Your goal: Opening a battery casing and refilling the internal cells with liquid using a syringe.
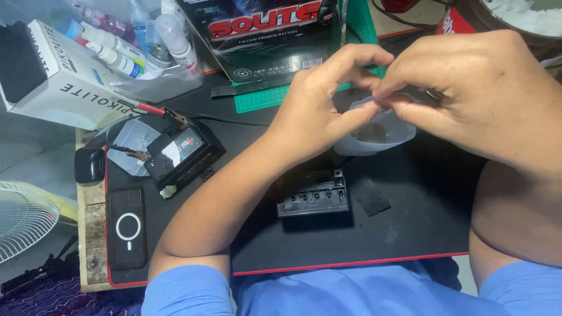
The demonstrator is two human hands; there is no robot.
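My left hand (pixel 319 105) and my right hand (pixel 474 93) meet above a small clear plastic cup (pixel 374 137) with dark residue inside. Thumb and fingers of each hand pinch at the cup's rim, and a small dark object is partly hidden under my right fingers. Below the hands, a dark grey battery cover with a row of several holes (pixel 313 196) lies on the black mat (pixel 351 240), with a flat black square piece (pixel 370 196) beside it.
A small black battery with clips and a red lead (pixel 181 152) sits left, near a clear tray (pixel 132 143). A phone (pixel 126 228), a black earbud case (pixel 89 165), a white box (pixel 52 76), bottles (pixel 134 41), a large battery box (pixel 269 35) and a fan (pixel 23 216) surround the mat.
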